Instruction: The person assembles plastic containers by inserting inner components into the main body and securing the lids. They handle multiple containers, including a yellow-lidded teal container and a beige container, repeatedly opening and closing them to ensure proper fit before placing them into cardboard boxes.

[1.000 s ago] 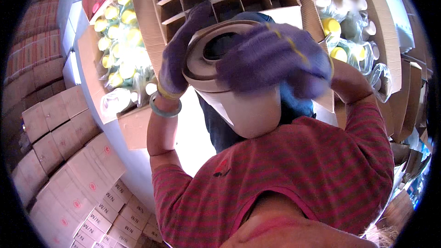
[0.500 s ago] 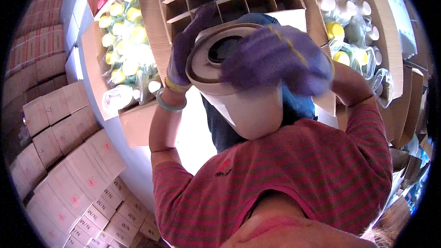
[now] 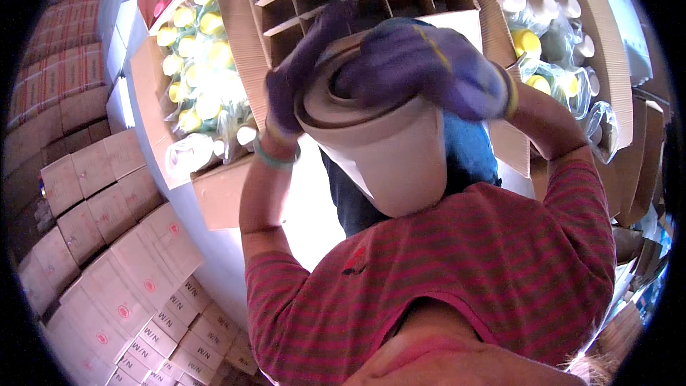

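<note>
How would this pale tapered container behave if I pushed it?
The pale container is likely stiff: its wall shows no dents. Its base appears narrower than its rim, so it may tip. Its rounded wall could let it roll.

Short-sleeved shirt (image 3: 457, 250), striped red and brown, its neckline (image 3: 444, 295) plain red, a red emblem (image 3: 354, 261) at left chest. Beyond the shirt: blue trousers (image 3: 469, 149); past its left sleeve (image 3: 277, 294), a pale bangle (image 3: 276, 161); past both sleeves, purple gloves (image 3: 457, 71), yellow-trimmed.
</note>
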Demonstrator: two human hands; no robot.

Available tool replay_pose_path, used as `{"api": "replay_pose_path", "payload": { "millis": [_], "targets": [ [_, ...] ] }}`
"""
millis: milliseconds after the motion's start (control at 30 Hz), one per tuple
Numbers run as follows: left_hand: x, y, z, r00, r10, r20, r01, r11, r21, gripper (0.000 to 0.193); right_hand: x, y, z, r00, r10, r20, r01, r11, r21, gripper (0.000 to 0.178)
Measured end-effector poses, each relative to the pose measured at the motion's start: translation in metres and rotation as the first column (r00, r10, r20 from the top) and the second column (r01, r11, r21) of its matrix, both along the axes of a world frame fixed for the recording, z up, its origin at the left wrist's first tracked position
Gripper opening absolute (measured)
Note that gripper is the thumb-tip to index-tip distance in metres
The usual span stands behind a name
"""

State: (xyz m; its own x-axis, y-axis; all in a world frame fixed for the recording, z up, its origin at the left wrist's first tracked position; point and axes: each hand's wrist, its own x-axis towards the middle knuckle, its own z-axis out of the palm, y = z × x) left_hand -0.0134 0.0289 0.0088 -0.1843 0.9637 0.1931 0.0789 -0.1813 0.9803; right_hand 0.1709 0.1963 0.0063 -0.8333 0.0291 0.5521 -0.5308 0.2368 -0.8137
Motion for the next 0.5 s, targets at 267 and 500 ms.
{"api": "replay_pose_path", "payload": {
  "millis": [267, 500],
  "targets": [
    [0.002, 0.003, 0.011, 0.999, -0.030, 0.024, 0.030, 1.000, 0.002, 0.050, 0.001, -0.003, -0.001, 0.999, 0.014, 0.041, -0.012, 0.998, -0.063, 0.044],
    [0.016, -0.005, 0.012, 0.892, 0.006, 0.452, -0.012, 1.000, 0.011, 0.057, -0.008, 0.011, -0.023, 0.993, -0.116, 0.036, 0.108, 0.977, 0.181, 0.039]
  ]
}}
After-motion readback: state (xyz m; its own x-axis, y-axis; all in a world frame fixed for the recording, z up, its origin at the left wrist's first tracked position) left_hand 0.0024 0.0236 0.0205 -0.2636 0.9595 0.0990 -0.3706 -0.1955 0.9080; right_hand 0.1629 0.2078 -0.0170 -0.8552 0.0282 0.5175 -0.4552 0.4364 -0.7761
